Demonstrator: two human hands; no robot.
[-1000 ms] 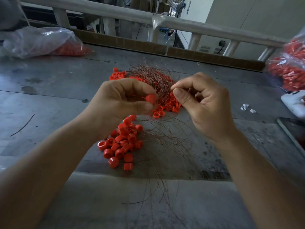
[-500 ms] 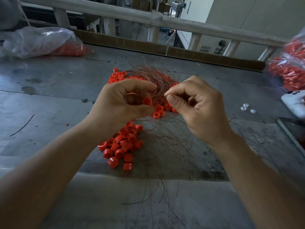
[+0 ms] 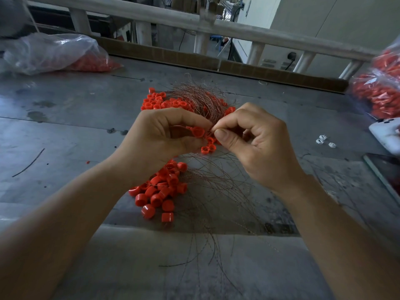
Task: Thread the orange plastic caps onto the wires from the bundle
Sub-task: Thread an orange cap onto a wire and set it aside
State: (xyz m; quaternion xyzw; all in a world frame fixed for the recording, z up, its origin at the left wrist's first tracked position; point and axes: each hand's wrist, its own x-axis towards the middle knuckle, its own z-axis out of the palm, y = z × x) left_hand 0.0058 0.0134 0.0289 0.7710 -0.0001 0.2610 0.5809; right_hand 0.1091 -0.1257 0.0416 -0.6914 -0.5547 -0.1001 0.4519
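Observation:
My left hand (image 3: 164, 137) pinches one orange cap (image 3: 198, 132) between thumb and forefinger. My right hand (image 3: 253, 141) pinches a thin wire end right at that cap, fingertips almost touching the left ones. Behind the hands lies the bundle of fine reddish wires (image 3: 194, 98) on a heap of orange caps (image 3: 164, 101). A second pile of caps (image 3: 161, 191) sits below my left hand, with loose wires (image 3: 216, 191) fanning toward me.
A grey worktable (image 3: 75, 109) carries a clear bag of orange parts (image 3: 54, 53) at the back left and more bagged orange parts (image 3: 378, 92) at the right. A white device (image 3: 385, 133), a dark flat tablet (image 3: 385, 169) and small white bits (image 3: 324, 141) lie at the right. A railing (image 3: 238, 29) runs behind.
Both hands have come together: the right hand moved left until its fingertips met the cap held by the left hand. The piles have not moved.

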